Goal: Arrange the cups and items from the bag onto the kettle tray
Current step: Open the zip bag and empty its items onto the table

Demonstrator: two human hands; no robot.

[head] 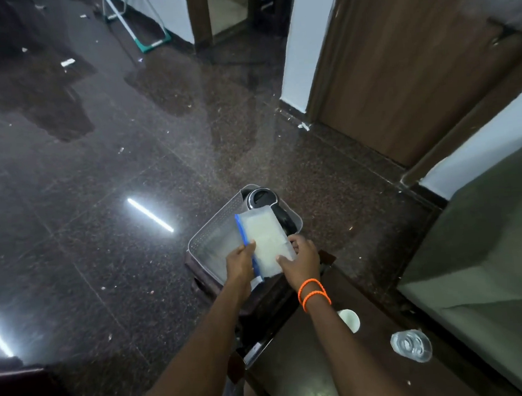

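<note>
Above the kettle tray point(207, 232), a zip bag point(264, 241) is held between both hands: left hand point(241, 262) pinches its blue edge, right hand point(301, 261) grips the other side. Kettle point(261, 197) sits at the tray's far end.
</note>
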